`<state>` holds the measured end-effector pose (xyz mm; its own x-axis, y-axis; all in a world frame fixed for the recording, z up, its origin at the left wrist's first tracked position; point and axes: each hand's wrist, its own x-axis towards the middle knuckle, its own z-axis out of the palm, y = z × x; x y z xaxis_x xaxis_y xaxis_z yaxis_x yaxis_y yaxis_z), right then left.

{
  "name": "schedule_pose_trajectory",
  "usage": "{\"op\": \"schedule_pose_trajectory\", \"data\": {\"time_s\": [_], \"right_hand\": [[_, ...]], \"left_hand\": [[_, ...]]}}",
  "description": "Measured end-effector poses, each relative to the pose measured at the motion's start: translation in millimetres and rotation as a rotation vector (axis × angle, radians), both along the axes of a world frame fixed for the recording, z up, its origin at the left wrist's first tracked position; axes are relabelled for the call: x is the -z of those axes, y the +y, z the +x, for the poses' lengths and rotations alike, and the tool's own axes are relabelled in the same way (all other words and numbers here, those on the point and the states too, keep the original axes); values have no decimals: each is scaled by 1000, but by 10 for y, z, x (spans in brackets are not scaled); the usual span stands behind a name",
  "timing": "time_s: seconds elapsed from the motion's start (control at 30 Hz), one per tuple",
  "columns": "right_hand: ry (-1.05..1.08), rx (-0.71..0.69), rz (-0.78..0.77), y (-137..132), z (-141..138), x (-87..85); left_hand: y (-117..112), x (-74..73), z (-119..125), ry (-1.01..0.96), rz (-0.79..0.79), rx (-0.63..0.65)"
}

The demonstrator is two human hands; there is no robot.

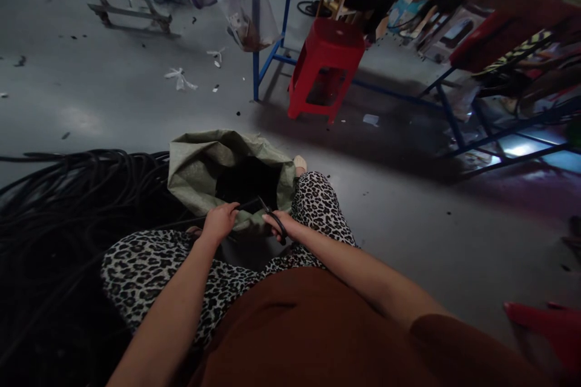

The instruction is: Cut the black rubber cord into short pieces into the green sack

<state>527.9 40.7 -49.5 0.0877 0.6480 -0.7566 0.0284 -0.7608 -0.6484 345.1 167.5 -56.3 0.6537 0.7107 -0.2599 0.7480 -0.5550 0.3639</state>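
Grey, seemingly concrete floor (91, 109) holds green sack (200, 163), black cable (68, 211), red stool (325, 60).

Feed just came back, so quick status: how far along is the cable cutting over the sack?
Done: cannot tell; the green sack is dark inside. In hand: the left hand holds a black cable strand at the scissors in the right hand. Left: a large black cable pile lies at the person's left.
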Motion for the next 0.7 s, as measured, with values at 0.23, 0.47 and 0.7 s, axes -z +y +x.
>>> {"op": "schedule_pose_trajectory", "data": {"time_s": [0.23,0.47,0.7], "right_hand": [[55,38,-25,-12,-40,-107],[-28,397,20,39,33,14],[-44,563,5,112,92,-115]], "left_hand": [[16,42,1,-35,4,-49],[20,70,-6,-35,14,-44],[22,58,-6,-28,21,-31]]}}
